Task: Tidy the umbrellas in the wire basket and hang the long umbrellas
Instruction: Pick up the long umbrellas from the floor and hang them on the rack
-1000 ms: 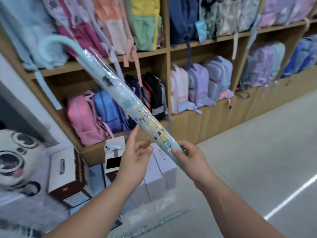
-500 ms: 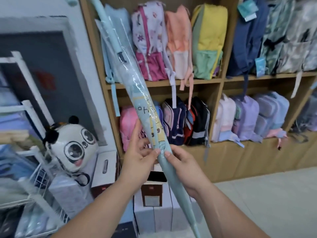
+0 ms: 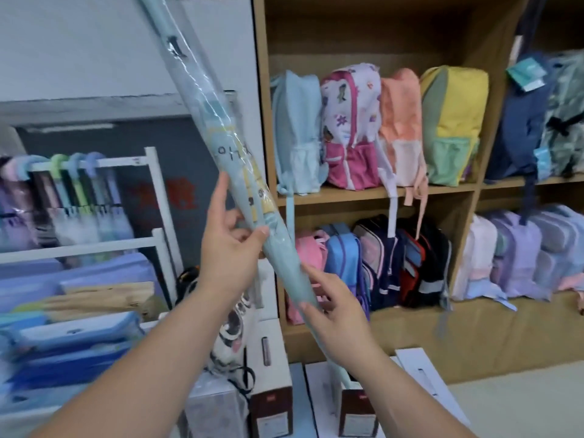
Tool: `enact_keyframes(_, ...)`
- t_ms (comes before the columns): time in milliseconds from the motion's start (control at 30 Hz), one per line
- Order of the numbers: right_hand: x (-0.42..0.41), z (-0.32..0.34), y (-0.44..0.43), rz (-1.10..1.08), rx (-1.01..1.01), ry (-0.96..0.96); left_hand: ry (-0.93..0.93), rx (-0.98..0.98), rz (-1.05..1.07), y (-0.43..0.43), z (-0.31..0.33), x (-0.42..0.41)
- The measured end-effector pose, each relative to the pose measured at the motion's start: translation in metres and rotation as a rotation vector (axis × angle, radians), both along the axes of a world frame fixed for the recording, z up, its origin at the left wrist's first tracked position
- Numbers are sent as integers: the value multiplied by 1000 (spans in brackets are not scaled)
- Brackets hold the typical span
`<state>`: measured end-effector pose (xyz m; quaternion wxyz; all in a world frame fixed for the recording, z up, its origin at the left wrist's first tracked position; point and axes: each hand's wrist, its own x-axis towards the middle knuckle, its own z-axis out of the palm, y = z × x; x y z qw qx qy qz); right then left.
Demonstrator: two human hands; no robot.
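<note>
A long pale blue umbrella (image 3: 221, 134) in a clear plastic sleeve slants from the top left down to the lower middle. My left hand (image 3: 232, 248) grips its shaft around the middle, thumb in front. My right hand (image 3: 331, 308) holds the lower, thinner part just below. The handle end runs out of the top of the view. At the left a white rack rail (image 3: 94, 164) carries several long umbrellas (image 3: 79, 197) hung by their curved handles.
Wooden shelves (image 3: 379, 192) at the right hold rows of backpacks. White and brown boxes (image 3: 271, 390) stand on the floor below my hands, beside a panda-faced bag (image 3: 230, 336). Flat blue packages (image 3: 69, 343) are stacked on the rack at the lower left.
The view has swung left, bringing the white rack with hanging umbrellas into sight. The umbrella has been lifted higher and more upright; my right hand has slid down its shaft.
</note>
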<state>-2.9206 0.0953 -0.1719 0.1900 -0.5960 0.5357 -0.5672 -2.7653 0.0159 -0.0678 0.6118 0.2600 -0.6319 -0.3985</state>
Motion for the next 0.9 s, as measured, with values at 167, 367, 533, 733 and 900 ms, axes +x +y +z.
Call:
enact_keyframes(167, 37, -12, -48, -36, -2, 133, 8, 2, 94, -48, 25, 58)
enact_keyframes(367, 86, -4, -114, 152, 23, 198, -37, -27, 261, -92, 34, 96)
enact_keyframes(533, 116, 9, -173, 256, -22, 134, -68, -65, 338, -125, 52, 120)
enact_keyframes(733, 142, 49, -232, 401, -118, 40, -220, -84, 257, -154, 51, 155)
enact_keyframes(900, 167, 87, -270, 415, -155, 66, -222, -40, 189, -176, 30, 178)
